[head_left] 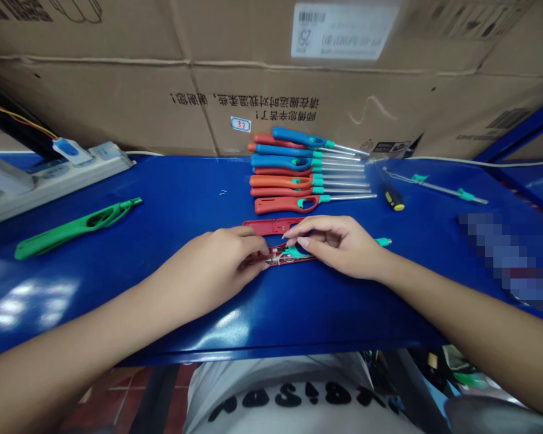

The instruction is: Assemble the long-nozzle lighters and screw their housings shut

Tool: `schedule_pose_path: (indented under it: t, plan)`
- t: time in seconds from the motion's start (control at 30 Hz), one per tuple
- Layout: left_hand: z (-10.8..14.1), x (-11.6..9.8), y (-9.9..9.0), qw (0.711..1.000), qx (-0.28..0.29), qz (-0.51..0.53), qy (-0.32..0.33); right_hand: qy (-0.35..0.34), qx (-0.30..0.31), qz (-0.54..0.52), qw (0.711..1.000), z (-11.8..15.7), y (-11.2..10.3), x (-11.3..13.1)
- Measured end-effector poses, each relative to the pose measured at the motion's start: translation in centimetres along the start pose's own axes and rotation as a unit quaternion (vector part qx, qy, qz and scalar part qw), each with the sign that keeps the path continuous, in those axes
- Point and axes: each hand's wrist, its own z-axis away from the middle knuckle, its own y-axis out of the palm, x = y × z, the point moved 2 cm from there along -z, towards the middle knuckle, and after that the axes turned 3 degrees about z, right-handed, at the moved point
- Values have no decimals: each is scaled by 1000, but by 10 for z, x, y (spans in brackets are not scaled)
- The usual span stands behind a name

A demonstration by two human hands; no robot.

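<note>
An opened red lighter half lies on the blue table with small inner parts and a teal trigger showing. My left hand closes its fingers on the left end of this half. Over the trigger is my right hand, its thumb and fingers bent and apart, seeming to touch the trigger lightly. Just behind them rests the other red shell half, partly covered by my right fingers. A teal tip sticks out beyond my right hand.
Several assembled lighters lie stacked behind. A green lighter shell and power strip are at left. On the right are a screwdriver and a metal rod. Tiny pins lie mid-table; a cardboard box stands behind.
</note>
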Motion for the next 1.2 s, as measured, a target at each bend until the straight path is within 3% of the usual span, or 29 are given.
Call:
schedule_pose_path:
  t: [0.33,0.7,0.87,1.07,1.2]
  plan:
    - [-4,1,-2,998,-1,61,-8,-44,27,71,996,2,-1,0]
    - [-3,1,-1,997,-1,72,-13,-139,60,137,979,7,2,4]
    - [-4,2,0,998,-1,66,-10,-150,76,149,974,8,1,5]
    - [-4,0,-2,998,1,61,-10,-170,47,176,969,8,0,7]
    - [-4,1,-1,998,4,57,-10,-214,64,195,955,10,1,8]
